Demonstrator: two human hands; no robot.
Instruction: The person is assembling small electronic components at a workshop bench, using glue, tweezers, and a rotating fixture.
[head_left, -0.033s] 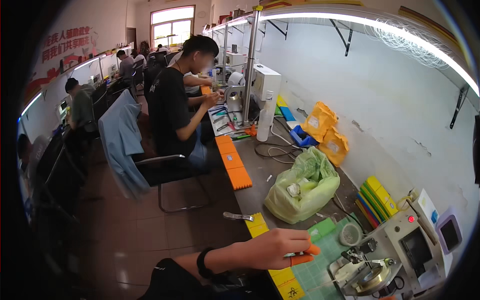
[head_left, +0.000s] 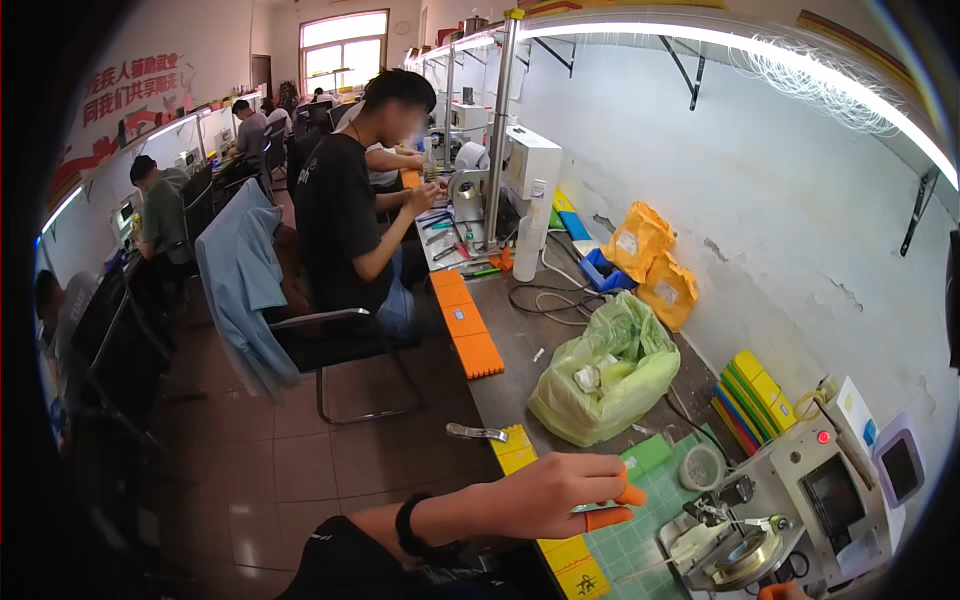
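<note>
My left hand [head_left: 548, 497] reaches in from the lower edge over a green cutting mat [head_left: 625, 545]. Orange finger cots cover its thumb and forefinger, which are bent toward each other as in a pinch. Anything held between them is too small to make out. A dark band circles that wrist. Of my right hand [head_left: 785, 592], only an orange-covered part shows at the bottom edge, below a small bench machine [head_left: 745, 555] with a round metal wheel. Its grip is hidden. A thin reddish line runs over the mat toward the machine.
A light green plastic bag [head_left: 570, 400] stands open beyond the mat. Near it are a small round pot [head_left: 701, 468], a green block [head_left: 648, 455], yellow strips [head_left: 575, 568] along the bench edge, a metal clip-like tool [head_left: 476, 432] and an orange strip [head_left: 466, 325]. A co-worker [head_left: 345, 200] sits farther along.
My left hand has shifted very slightly to the right. An orange-covered part of my right hand shows more plainly at the bottom edge.
</note>
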